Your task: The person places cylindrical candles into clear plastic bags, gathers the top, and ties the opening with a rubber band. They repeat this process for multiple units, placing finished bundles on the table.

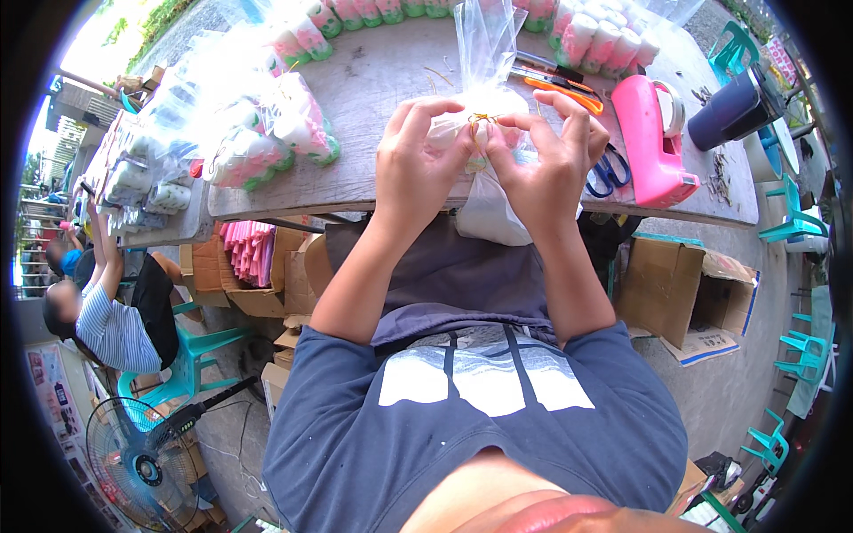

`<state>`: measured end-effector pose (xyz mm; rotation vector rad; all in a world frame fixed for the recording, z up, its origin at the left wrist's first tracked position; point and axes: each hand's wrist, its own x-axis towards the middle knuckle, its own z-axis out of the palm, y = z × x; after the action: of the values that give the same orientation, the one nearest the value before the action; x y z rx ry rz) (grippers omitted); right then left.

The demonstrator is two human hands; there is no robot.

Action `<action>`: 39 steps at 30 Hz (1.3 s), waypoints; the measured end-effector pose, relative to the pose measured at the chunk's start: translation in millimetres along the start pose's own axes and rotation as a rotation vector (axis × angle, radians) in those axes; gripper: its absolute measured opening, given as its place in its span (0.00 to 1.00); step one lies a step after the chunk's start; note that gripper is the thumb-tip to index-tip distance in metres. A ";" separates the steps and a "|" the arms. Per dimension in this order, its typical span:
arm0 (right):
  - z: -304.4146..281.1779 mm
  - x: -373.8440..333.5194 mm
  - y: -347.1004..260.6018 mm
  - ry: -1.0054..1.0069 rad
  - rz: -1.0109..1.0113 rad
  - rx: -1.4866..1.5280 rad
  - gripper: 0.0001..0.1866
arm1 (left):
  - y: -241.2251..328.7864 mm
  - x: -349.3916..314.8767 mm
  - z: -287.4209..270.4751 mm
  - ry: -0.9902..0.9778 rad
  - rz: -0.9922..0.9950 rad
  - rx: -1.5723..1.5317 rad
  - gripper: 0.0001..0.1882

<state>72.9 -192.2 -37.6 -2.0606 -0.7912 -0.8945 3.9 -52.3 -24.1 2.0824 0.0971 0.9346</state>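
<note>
Both my hands meet over the near edge of the table, at the gathered plastic of a clear bag (489, 44). A thin gold twist tie (482, 117) crosses between my fingertips. My left hand (416, 164) is closed, thumb and forefinger pinching one side of the tie. On the other side my right hand (549, 164) pinches it likewise, its other fingers bent. White contents (493, 218) show through plastic below my hands, by the table's edge; their kind is unclear. Loose gold ties (437, 75) lie beyond my left hand.
Scissors (609, 173), an orange cutter (569, 93), a pink tape dispenser (644, 133) and a dark tumbler (733, 111) stand or lie at right. Bagged pink-white-green rolls (249, 151) sit at left. Cardboard boxes (662, 284) flank me. A seated person (124, 324) and a fan (147, 466) are left.
</note>
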 end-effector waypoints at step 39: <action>-48.4 -28.1 98.1 -0.447 0.228 -0.418 0.17 | -9.9 -25.5 15.5 0.201 0.125 0.247 0.15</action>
<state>115.0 -290.6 -73.8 -2.7131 -0.6060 -0.5034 -2.0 -65.6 -51.9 2.2335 0.1982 1.2612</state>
